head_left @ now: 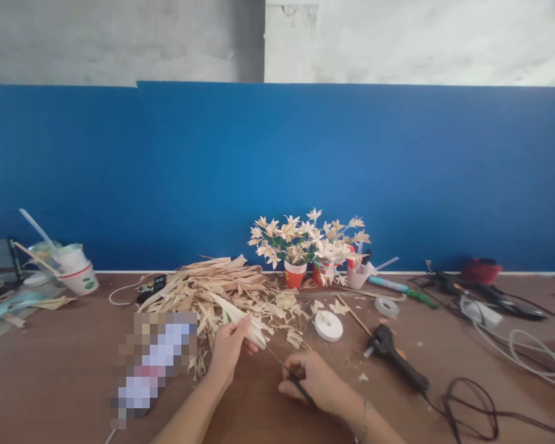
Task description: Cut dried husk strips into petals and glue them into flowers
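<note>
My left hand pinches a pale dried corn husk between thumb and fingers, its wide end toward my right hand. My right hand is closed round black-handled scissors. Their thin metal blades point up and left, with the tip close to the husk's lower end; whether they touch it I cannot tell. Behind my left hand lies a heap of dried husks, with loose scraps spread to its right. Pale star-shaped flowers on green stems stand in red paper cups behind the heap.
A white tape roll and a clear tape roll lie right of the scraps. Farther right is a black glue gun with its cord. Tangled cables cover the right side. At left are a blurred-out object and a white cup.
</note>
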A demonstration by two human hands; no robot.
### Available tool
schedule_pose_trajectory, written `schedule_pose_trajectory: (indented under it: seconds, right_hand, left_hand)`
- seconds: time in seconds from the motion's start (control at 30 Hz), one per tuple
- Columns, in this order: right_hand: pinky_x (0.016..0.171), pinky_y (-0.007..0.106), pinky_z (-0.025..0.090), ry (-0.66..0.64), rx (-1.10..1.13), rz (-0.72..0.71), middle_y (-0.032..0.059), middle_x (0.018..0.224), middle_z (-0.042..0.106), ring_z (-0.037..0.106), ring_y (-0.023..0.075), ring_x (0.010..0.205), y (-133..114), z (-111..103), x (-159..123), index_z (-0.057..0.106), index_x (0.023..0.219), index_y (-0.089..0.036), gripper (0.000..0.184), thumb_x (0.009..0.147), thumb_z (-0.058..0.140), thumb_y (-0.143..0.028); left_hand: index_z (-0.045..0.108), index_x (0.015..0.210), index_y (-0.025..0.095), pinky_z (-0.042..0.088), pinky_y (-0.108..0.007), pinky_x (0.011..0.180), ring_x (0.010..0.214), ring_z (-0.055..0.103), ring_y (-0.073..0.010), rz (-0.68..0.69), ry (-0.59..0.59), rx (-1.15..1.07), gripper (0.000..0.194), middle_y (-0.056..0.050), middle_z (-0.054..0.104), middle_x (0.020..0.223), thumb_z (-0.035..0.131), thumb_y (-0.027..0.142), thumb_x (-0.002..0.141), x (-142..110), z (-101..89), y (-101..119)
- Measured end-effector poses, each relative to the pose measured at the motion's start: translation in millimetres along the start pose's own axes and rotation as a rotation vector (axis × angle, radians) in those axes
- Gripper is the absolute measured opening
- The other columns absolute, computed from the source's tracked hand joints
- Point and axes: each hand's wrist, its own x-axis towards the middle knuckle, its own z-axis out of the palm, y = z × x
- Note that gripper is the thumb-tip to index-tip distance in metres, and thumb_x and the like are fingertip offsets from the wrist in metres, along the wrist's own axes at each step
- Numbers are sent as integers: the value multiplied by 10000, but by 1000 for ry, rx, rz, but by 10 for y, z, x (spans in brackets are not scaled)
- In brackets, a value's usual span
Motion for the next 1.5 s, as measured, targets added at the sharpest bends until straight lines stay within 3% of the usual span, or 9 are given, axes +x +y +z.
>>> schedule_pose_trajectory:
  seconds: [0.5,0.73,0.93,1.1,1.3,1.5]
  right_hand:
    - [383,147,288,80,31,5,-63,452,480,408,55,392,-43,1,8,516,649,-154,184,662,644,-287]
    - [312,140,267,49,63,92,-76,421,477,379,51,327,-44,16,26,529,710,-166,219,660,659,-335]
    - [329,140,263,77,33,59,-83,419,457,374,46,336,-100,25,-3,498,664,-171,177,675,635,-282]
    - [309,136,254,85,18,33,-81,423,463,369,45,327,7,49,30,509,683,-170,177,689,619,-308]
    - [304,142,317,-14,101,98,-73,434,498,421,60,327,-1,7,34,528,721,-164,275,640,673,-383]
    - [332,137,345,-161,158,100,-71,431,507,435,51,344,-64,-172,-68,550,748,-145,353,618,702,-437]
  left_hand:
    - [643,615,93,466,-224,452,443,604,-149,-73,-1,-69,416,-72,681,523,690,506,616,32,-7,-89]
    - [656,646,90,482,-216,456,500,633,-162,-101,-38,-124,422,-67,679,536,720,503,584,9,23,-65]
    - [651,643,93,489,-212,460,502,630,-151,-115,-63,-175,393,-58,682,561,736,472,580,-21,42,-23]
    - [635,654,99,482,-210,462,508,630,-149,-132,-45,-198,379,-50,681,570,745,452,571,-29,49,-10]
    - [611,639,115,450,-211,451,476,593,-136,-92,-14,-143,388,-31,649,514,724,482,581,7,15,-45]
    - [558,514,137,319,-182,384,354,427,-75,-10,-12,-10,415,22,517,373,657,523,629,71,-43,-52]
